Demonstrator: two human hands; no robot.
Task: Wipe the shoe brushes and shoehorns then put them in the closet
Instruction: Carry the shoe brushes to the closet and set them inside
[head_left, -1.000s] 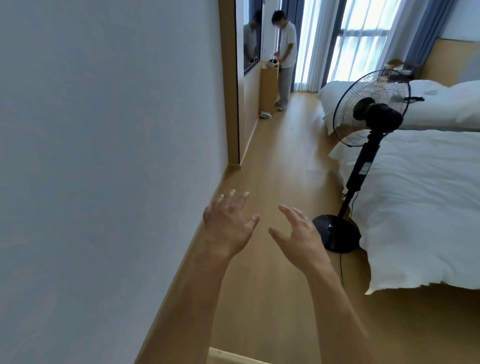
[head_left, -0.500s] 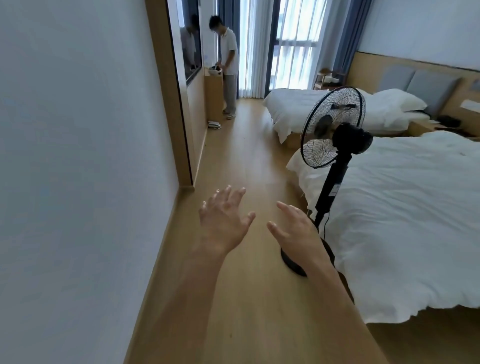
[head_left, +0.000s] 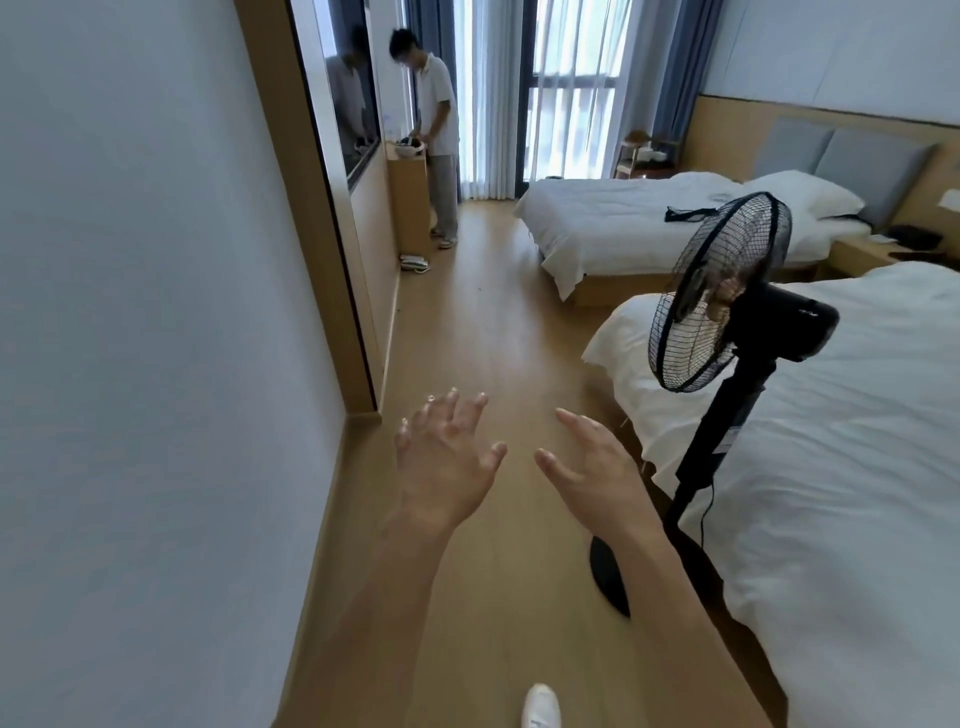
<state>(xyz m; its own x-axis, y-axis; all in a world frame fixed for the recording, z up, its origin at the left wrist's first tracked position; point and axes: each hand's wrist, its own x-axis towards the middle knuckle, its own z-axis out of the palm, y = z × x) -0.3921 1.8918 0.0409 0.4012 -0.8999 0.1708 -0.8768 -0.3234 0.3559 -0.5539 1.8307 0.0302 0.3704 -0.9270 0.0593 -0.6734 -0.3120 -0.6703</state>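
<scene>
Both hands out over wood floor (head_left: 493, 332). Left hand (head_left: 441, 462) fingers spread, holding nothing; right hand (head_left: 597, 467) fingers straight, relaxed, likewise held nothing. Brushes and shoehorns not in view. Black fan (head_left: 722, 291) stood beside white bed (head_left: 857, 441), right.

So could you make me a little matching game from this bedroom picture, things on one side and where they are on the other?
Things:
1. standing fan
2. left hand
3. other person
4. white shoe

Places:
A. at the bottom edge, on the floor
B. beside the near bed
C. far end, at a wooden cabinet
D. held open over the floor

Pairs: 1-B, 2-D, 3-C, 4-A
</scene>
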